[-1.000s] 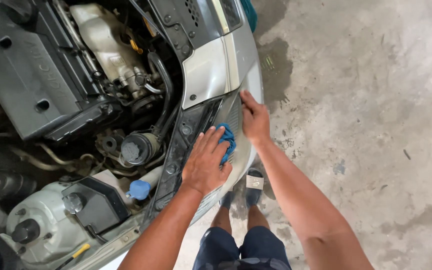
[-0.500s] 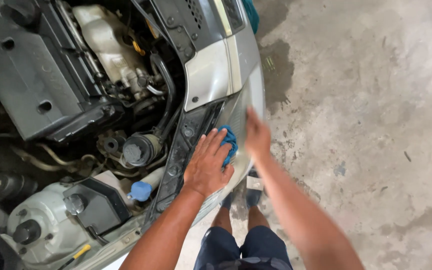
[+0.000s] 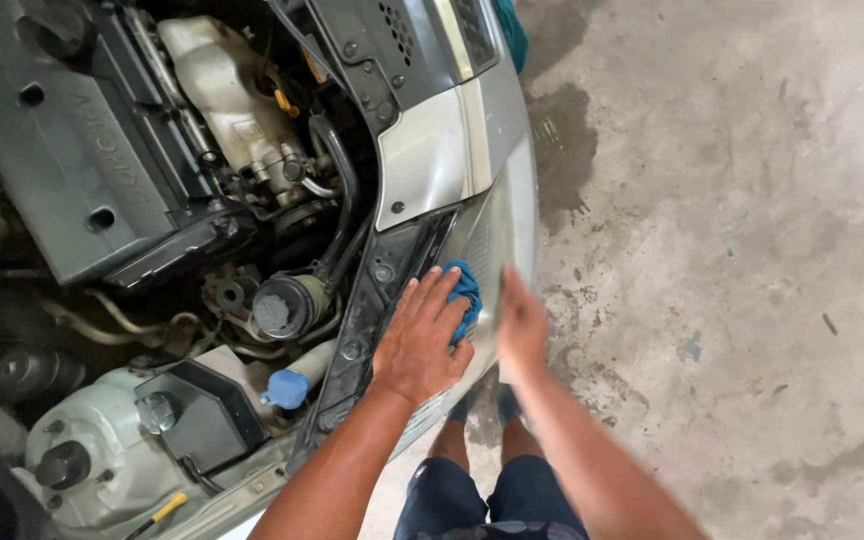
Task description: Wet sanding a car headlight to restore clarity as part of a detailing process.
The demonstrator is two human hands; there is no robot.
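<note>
Blue cloth (image 3: 467,291) under left hand (image 3: 418,338) fingers (image 3: 439,296), on bumper (image 3: 497,240)

A bare concrete floor (image 3: 732,250) fills the right side, grey and mottled with pale patches. A dark stain (image 3: 564,150) (damp or oily, hard to tell which) spreads beside the car's front. Even daylight falls across it, with small chips and marks scattered about.

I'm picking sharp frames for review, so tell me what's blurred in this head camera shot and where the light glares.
Head view: the right hand and its forearm are smeared by motion blur; the left hand on the blue cloth is sharp, as is the engine bay. Bright sheen on the silver bumper; even daylight on the concrete floor.
</note>
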